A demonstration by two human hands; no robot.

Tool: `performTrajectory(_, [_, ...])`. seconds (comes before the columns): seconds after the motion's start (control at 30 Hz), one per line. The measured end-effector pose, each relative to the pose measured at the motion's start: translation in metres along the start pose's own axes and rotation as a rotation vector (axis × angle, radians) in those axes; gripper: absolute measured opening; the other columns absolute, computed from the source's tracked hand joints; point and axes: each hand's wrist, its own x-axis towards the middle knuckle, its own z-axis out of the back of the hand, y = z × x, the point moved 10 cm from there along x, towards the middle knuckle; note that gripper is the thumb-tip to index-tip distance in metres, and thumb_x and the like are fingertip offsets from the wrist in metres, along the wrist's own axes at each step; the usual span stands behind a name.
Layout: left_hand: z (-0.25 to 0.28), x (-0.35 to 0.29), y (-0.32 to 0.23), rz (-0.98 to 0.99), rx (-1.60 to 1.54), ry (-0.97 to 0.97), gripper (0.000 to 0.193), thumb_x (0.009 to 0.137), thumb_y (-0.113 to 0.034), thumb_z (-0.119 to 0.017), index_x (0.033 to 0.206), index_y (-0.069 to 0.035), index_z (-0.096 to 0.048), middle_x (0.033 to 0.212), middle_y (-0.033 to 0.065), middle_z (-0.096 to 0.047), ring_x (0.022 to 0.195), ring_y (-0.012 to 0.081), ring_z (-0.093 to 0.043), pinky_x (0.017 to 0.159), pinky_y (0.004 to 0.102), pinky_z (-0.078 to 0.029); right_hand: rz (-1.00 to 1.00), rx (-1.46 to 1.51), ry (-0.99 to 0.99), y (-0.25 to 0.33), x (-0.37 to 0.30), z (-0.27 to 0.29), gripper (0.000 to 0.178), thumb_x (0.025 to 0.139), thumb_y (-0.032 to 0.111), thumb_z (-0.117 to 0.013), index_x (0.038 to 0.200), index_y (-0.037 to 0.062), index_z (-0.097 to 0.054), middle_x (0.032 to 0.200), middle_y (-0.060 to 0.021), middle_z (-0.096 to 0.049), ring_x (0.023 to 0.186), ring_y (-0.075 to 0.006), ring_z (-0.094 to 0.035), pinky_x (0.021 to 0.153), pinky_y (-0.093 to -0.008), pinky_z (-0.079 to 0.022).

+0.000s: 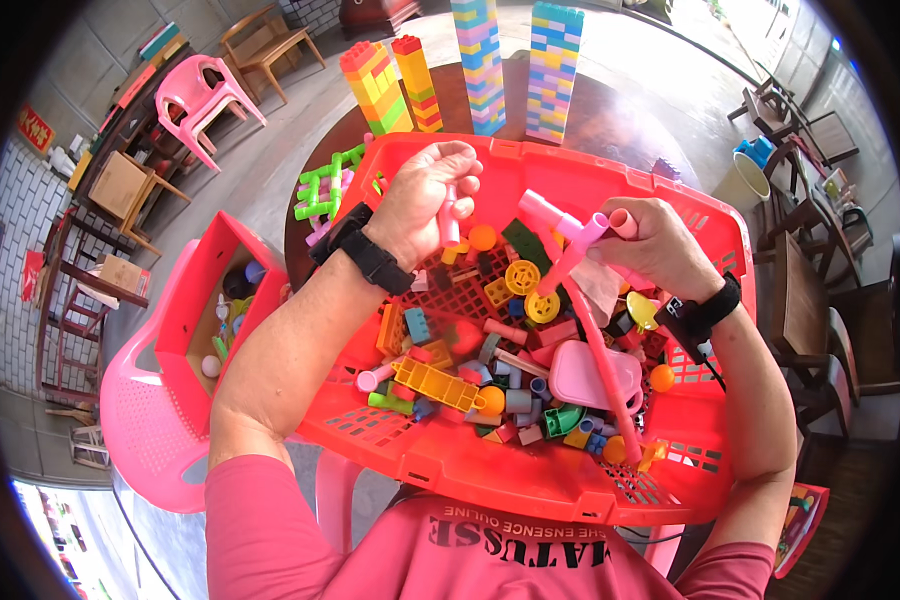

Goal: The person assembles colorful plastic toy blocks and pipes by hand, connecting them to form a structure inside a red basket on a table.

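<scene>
The left hand point(417, 203) has its fingers closed on a short pink tube point(449, 222), above a red basket point(450, 468); the right hand point(662, 242) grips joined pipes point(573, 250). Their long red leg point(598, 350), hanging over loose blocks point(437, 384), could snag, pulling the joint apart.

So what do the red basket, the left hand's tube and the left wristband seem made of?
Basket: likely smooth, semi-gloss plastic, given its moulded, slotted look. Tube: probably smooth plastic too, evenly pink and apparently rigid. Wristband: matte black, maybe fabric or rubber; its dull surface leaves that open.
</scene>
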Motion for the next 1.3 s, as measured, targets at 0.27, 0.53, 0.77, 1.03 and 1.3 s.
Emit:
performTrajectory(0.27, [-0.022, -0.009, -0.019, -0.158, -0.072, 0.146, 0.031, 0.07, 0.008, -0.052, 0.097, -0.006, -0.054, 0.096, 0.0081, -0.056, 0.081, 0.015, -0.053, 0.061, 0.0272, -0.046, -0.117, 0.05, 0.111, -0.005, -0.003, -0.013, 0.015, 0.076, 0.007, -0.069, 0.086, 0.0003, -0.06, 0.07, 0.0023, -0.05, 0.067, -0.0058, -0.044, 0.062, -0.0249, -0.042])
performTrajectory(0.53, [-0.034, -0.02, -0.02, -0.286, 0.02, 0.096, 0.031, 0.084, 0.01, -0.051, 0.108, -0.008, -0.054, 0.108, 0.0089, -0.058, 0.098, 0.0207, -0.059, 0.08, 0.0356, -0.053, -0.094, 0.151, 0.249, 0.013, -0.009, -0.04, 0.014, 0.077, 0.006, -0.068, 0.085, -0.0009, -0.059, 0.068, -0.0027, -0.056, 0.06, -0.0082, -0.057, 0.053, -0.0252, -0.046])
performTrajectory(0.77, [-0.018, -0.019, 0.018, 0.017, -0.112, -0.009, 0.016, 0.1, -0.01, -0.046, 0.115, -0.006, -0.051, 0.108, 0.013, -0.061, 0.105, 0.0262, -0.062, 0.085, 0.0398, -0.055, -0.139, 0.174, 0.123, -0.001, -0.006, -0.02, 0.014, 0.077, 0.005, -0.07, 0.083, 0.0013, -0.057, 0.068, 0.0038, -0.049, 0.062, -0.0035, -0.046, 0.054, -0.0235, -0.041])
performTrajectory(1.03, [-0.021, -0.021, 0.059, 0.267, 0.035, 0.127, 0.028, 0.088, 0.004, -0.056, 0.113, -0.007, -0.052, 0.108, 0.0089, -0.056, 0.098, 0.0238, -0.061, 0.091, 0.0447, -0.053, -0.037, 0.165, 0.011, -0.008, -0.001, -0.003, 0.016, 0.079, 0.011, -0.071, 0.085, 0.0, -0.061, 0.065, -0.0015, -0.055, 0.056, -0.0067, -0.054, 0.051, -0.0265, -0.044])
performTrajectory(1.3, [-0.035, -0.024, 0.061, 0.298, 0.003, 0.221, 0.036, 0.091, 0.001, -0.058, 0.123, -0.006, -0.043, 0.113, 0.0138, -0.053, 0.108, 0.0309, -0.061, 0.086, 0.0356, -0.057, -0.007, 0.185, -0.058, -0.007, -0.001, 0.006, 0.019, 0.079, 0.01, -0.069, 0.092, -0.0008, -0.061, 0.072, -0.0022, -0.057, 0.064, -0.0082, -0.054, 0.057, -0.0262, -0.045])
